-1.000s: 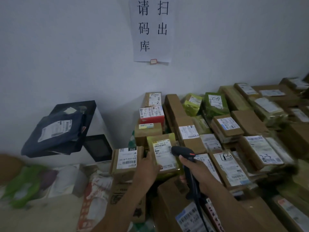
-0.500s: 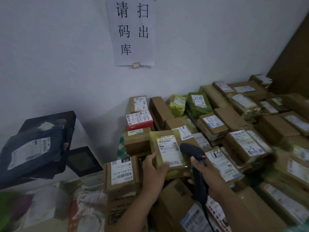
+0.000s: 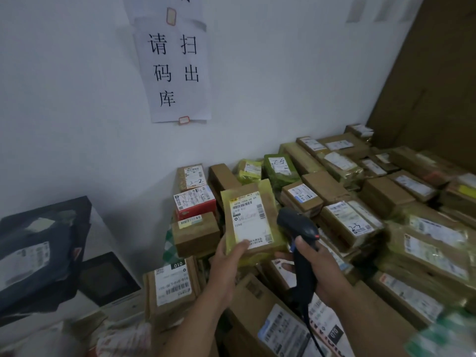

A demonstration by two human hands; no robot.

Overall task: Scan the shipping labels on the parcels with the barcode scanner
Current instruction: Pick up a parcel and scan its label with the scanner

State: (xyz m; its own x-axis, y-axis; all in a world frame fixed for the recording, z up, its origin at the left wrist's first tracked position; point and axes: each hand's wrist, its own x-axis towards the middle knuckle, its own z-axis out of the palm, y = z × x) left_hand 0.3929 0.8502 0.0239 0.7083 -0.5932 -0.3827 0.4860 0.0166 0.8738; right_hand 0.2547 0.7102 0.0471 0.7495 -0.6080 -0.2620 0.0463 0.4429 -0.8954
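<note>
Here, at centre frame, the left hand [image 3: 228, 256] lifts a flat brown cardboard parcel wrapped in yellow-green plastic film [image 3: 268, 191] above a crowded heap of brown and green labelled parcels [image 3: 386, 197]. Its fingers curl under the lower edge and the thumb presses on the bottom of the white shipping label [image 3: 249, 222]. Just right of it, the right hand [image 3: 318, 267] is wrapped round the grip of a black pistol-shaped barcode scanner [image 3: 296, 224], whose head sits close beside the label's right edge. A black cord [image 3: 314, 338] trails to the bottom of the frame. The parcel looks light and fairly stiff, though its film skin is likely slick. Holding it by the lower edge, as here, leaves the barcodes near the top uncovered. A white paper sign with black characters [image 3: 177, 70] hangs on the wall [image 3: 77, 99] at upper centre.
</note>
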